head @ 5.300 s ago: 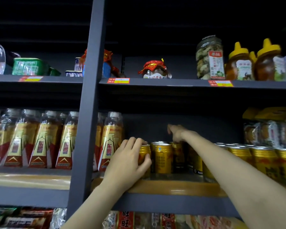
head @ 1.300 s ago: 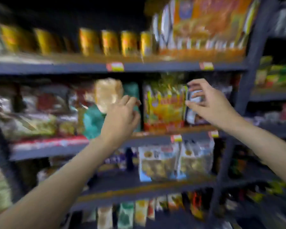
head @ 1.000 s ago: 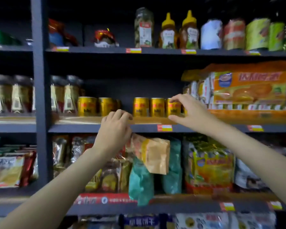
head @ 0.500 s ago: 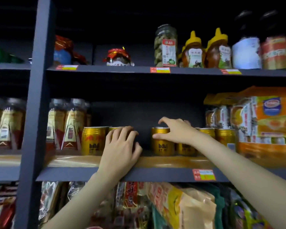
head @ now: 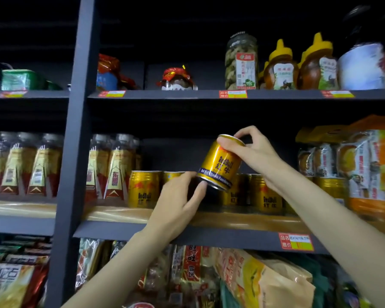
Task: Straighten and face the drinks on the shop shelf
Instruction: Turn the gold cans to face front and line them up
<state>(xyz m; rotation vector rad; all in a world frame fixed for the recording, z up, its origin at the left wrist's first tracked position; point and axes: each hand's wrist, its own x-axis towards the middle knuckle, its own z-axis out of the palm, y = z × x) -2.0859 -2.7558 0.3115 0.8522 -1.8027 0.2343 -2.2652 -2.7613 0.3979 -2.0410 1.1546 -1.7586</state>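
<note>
the right hand (head: 255,152) is gripping the tilted gold can (head: 220,162) by its top above the shelf (head: 187,237); the left hand (head: 176,205) is touching its base with straight fingers.

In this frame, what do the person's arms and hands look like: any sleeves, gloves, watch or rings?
Both forearms are bare as far as the view shows, with no sleeve edge in sight. The left hand and right hand wear no gloves. No watch, bracelet or ring is visible on either.

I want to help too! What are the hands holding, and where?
The right hand grips a gold can by its top rim, lifted and tilted. The left hand touches its bottom edge.
</note>
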